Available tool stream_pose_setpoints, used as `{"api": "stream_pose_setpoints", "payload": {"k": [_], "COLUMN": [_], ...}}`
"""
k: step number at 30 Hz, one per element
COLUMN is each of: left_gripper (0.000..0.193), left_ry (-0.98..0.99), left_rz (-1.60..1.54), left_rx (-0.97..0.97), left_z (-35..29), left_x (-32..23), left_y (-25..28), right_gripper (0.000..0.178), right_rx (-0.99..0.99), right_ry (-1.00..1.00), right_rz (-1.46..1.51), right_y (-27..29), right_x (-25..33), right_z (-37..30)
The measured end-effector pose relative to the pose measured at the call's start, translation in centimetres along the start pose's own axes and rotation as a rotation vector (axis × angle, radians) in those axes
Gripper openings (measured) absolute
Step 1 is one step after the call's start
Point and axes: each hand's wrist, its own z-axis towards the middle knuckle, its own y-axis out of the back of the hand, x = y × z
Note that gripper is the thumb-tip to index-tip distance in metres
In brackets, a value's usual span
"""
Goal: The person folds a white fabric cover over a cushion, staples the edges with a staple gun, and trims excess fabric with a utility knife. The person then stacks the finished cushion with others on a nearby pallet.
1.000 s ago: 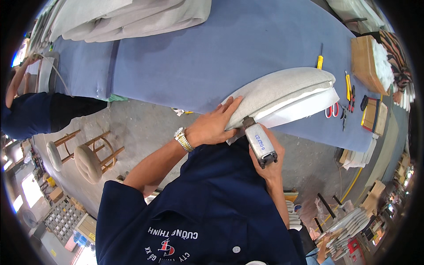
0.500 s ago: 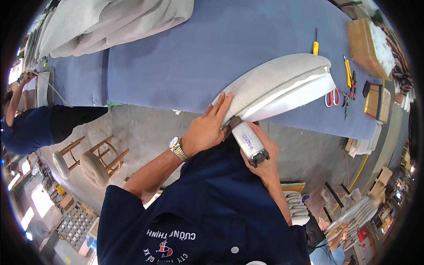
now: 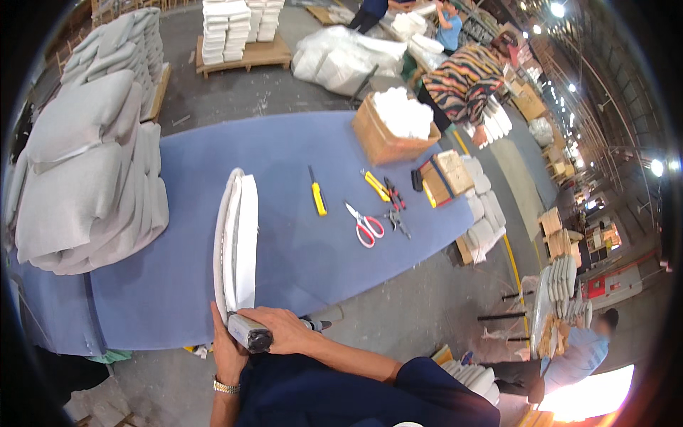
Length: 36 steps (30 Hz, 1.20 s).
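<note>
Seen from above, a person's two bare hands are close together at the near edge of a long table covered in smooth blue fabric (image 3: 292,270). A slim, curved cushion in pale grey fabric (image 3: 221,249) stands on edge over the table, pointing away from the wearer, with a flat white sheet (image 3: 247,242) along its right side. The left hand (image 3: 228,349), a metal bracelet watch (image 3: 227,387) on its wrist, is against the cushion's near end; its fingers are mostly hidden, so I cannot tell how tightly they close. The right hand (image 3: 286,331) is wrapped around a silver-grey, block-bodied metal staple gun (image 3: 247,329), held at that same end.

Right of the cushion lie a yellow-handled screwdriver (image 3: 318,193), red-and-white-handled scissors (image 3: 368,232), a slim yellow cutter (image 3: 376,186) and red-and-black-handled pliers (image 3: 394,195). Beyond them sits a brown cardboard box heaped with fluffy white stuffing (image 3: 377,139). On the left rises a large pile of grey padded cushions (image 3: 78,178). Past the box, a person in a striped top (image 3: 466,80) leans forward.
</note>
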Motion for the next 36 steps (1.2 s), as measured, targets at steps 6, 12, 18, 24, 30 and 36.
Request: {"api": "stream_pose_setpoints", "payload": {"k": [6, 12, 18, 24, 30, 36], "left_gripper": [0.089, 0.087, 0.093, 0.085, 0.087, 0.108], "left_ry": [0.288, 0.184, 0.182, 0.297, 0.27, 0.199], "left_rz": [0.12, 0.052, -0.234, -0.767, -0.427, -0.216], "left_rx": [0.041, 0.067, 0.047, -0.202, -0.123, -0.002], "left_z": [0.7, -1.0, -1.5, -0.4, -0.4, -0.1], "left_x": [-4.3, -3.0, 2.4, -3.4, -2.1, -0.7], "left_y": [-2.1, -2.3, -1.8, -5.5, -5.5, -4.9], "right_gripper": [0.062, 0.061, 0.061, 0.062, 0.061, 0.068], "right_rx": [0.033, 0.161, 0.188, 0.221, 0.457, 0.285], "right_ry": [0.232, 0.277, 0.34, 0.42, 0.307, 0.368], "right_rz": [0.125, 0.142, 0.203, 0.168, 0.181, 0.262], "right_y": [3.6, 4.7, 3.5, 6.0, 8.6, 6.6], "right_x": [-4.3, -6.3, -6.9, -7.5, -7.2, -9.3], "right_z": [0.4, 0.4, 0.9, 2.9, 5.0, 2.8]}}
